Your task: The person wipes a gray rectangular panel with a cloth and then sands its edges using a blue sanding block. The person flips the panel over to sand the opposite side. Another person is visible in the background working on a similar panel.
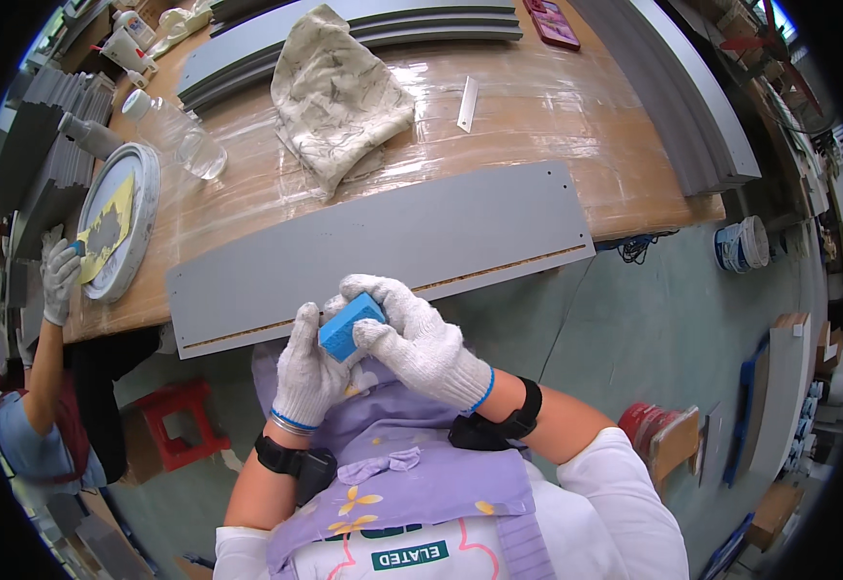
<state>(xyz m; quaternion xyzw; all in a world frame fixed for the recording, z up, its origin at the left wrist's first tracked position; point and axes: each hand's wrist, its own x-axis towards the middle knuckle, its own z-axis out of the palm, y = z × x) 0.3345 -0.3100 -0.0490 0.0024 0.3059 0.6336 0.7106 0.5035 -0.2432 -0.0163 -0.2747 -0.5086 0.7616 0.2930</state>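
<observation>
In front of my chest, a small blue sponge-like block [352, 327] is held between my two hands, both in white knitted gloves. My right hand [421, 338] grips it with the thumb on its near side and the fingers over the top. The fingers of my left hand [307, 375] press against its left side. Just beyond them lies a long grey panel [383, 232] at the table's near edge. A brown strip of bare core runs along the panel's front edge, and small holes show near its ends.
On the wrapped table [537, 126] are a crumpled cloth [334, 97], a white strip [467, 104], a clear bottle [199, 150] and a phone [552, 23]. Grey panels [673, 87] are stacked right. A co-worker's gloved hand [59, 275] is by a round lid [143, 217] with yellow sheet.
</observation>
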